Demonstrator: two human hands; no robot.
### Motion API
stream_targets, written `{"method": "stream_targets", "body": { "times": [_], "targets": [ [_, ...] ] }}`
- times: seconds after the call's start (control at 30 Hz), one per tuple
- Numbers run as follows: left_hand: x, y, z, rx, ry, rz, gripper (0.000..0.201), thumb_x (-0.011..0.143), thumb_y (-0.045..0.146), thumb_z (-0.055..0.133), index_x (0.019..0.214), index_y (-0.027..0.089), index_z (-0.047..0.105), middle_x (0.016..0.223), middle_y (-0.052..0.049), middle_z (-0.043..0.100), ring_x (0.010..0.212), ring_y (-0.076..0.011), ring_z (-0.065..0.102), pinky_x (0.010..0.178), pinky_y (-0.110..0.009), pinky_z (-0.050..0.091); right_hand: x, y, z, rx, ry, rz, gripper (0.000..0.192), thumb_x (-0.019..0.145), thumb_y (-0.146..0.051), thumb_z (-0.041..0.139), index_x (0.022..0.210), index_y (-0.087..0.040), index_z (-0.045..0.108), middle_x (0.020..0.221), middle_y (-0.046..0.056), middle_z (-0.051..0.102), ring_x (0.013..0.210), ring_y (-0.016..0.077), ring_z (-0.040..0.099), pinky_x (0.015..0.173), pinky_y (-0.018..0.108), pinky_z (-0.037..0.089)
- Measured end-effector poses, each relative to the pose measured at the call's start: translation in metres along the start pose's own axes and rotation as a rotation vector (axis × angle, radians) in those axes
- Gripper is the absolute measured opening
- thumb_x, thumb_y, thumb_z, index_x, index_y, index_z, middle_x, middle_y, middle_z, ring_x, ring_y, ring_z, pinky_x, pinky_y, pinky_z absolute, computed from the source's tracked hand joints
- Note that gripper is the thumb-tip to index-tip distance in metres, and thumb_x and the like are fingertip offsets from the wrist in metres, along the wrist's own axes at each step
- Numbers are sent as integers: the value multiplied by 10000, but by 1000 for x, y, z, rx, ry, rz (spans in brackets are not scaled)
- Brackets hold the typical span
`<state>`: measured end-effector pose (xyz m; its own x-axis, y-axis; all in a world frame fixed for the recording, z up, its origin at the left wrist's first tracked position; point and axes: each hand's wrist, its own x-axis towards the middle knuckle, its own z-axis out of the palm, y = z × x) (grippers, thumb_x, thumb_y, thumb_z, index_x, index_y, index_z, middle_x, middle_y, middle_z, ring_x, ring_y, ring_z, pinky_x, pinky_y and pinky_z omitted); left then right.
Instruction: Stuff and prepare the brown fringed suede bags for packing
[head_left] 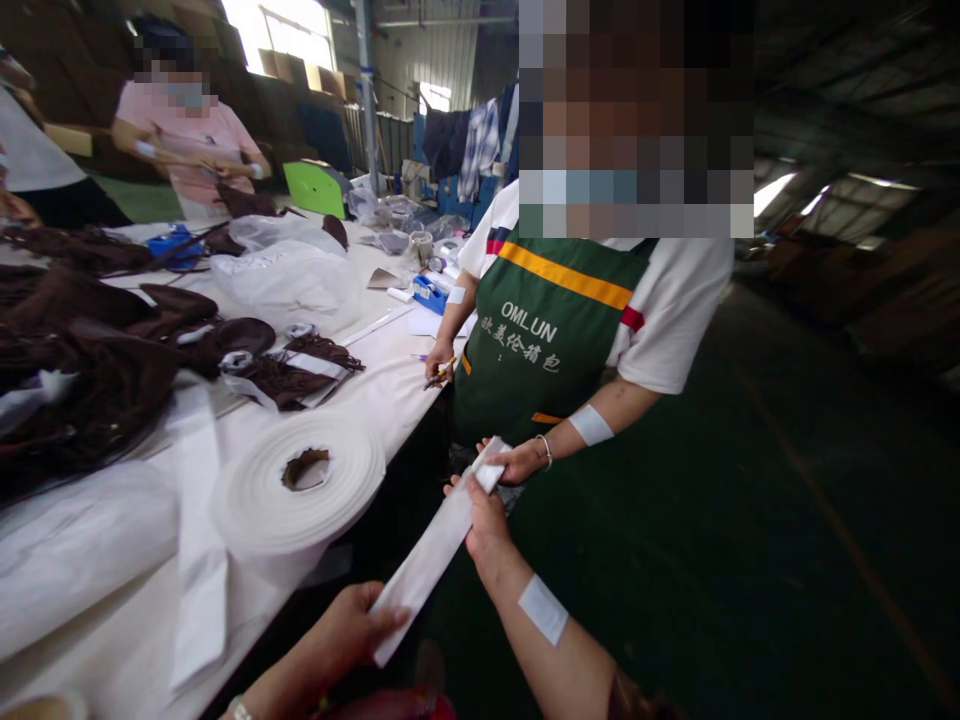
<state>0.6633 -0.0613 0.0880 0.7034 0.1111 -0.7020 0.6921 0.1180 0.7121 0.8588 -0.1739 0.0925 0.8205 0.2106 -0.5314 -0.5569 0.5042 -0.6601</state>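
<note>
A long folded strip of white material [431, 545] stretches slantwise in front of me, off the table's edge. My left hand [360, 620] pinches its near end between thumb and fingers. Close to the far end, my right hand [484, 515] grips the same strip, thumb on top. Just beyond it, a co-worker's hand [521, 462] with a bracelet also holds the strip's far tip. The co-worker's other hand [441, 362] holds a slim yellow and dark tool, perhaps small scissors or a pen. To the left, a big white roll [300, 480] with a cardboard core lies on the table.
The co-worker in a green apron [551, 320] stands close on the right. On the white table [397, 400] lie dark brown bags [112, 350], plastic wrapping [285, 275], a blue tape dispenser [429, 293] and white sheeting [82, 550]. Other people stand across the table. Green floor extends at right.
</note>
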Motion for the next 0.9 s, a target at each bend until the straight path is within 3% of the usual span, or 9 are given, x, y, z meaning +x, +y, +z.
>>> {"method": "stream_targets", "body": {
  "times": [0.43, 0.67, 0.9],
  "targets": [
    [-4, -25, -5, 29, 31, 49, 629, 534, 721, 759, 756, 161, 580, 617, 9, 546, 541, -121, 436, 499, -247, 296, -11, 16, -4, -33, 23, 43, 607, 569, -344, 914, 1059, -128, 629, 835, 102, 781, 733, 275, 757, 711, 398, 615],
    [-23, -26, -12, 50, 163, -39, 360, 595, 429, 801, 788, 167, 645, 628, 11, 580, 584, -157, 515, 514, -260, 344, -7, 36, -2, -117, 7, 115, 589, 606, -319, 897, 1096, -148, 620, 888, 92, 782, 781, 271, 764, 703, 389, 629],
    [-40, -51, -18, -70, 295, -125, 453, 525, 382, 875, 891, 182, 697, 642, 16, 642, 577, -182, 579, 498, -259, 405, -16, 53, 17, -271, -123, 200, 615, 590, -331, 915, 1099, -122, 640, 916, 78, 780, 796, 229, 757, 762, 358, 629]
  ]
}}
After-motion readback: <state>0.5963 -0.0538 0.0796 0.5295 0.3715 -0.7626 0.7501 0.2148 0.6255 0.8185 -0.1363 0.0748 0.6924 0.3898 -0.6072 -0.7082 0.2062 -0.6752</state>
